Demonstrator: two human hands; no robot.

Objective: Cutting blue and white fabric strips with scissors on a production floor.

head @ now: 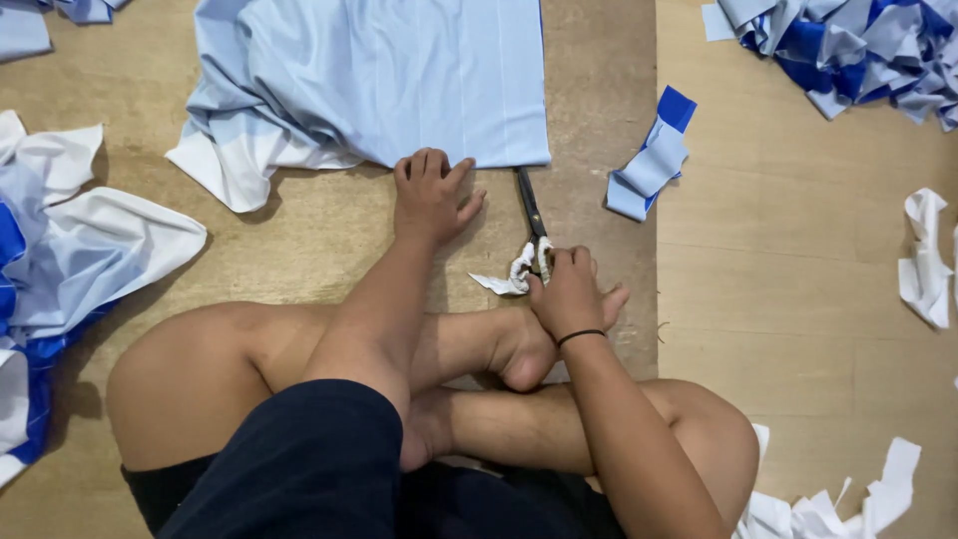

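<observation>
I sit cross-legged on a wooden floor. My left hand (429, 195) rests flat on the floor, fingertips touching the near edge of a folded light-blue cloth (399, 80). In my right hand (567, 289) are the cloth-wrapped handles of dark scissors (529, 205). Their blades point away from me, the tip meeting the cloth's near edge close to its right corner.
A small folded blue-and-pale strip (651, 160) lies to the right of the scissors. Heaps of blue and white fabric sit at the left (70, 250) and the top right (848, 45). White scraps lie at the right (923, 260) and lower right (828, 504).
</observation>
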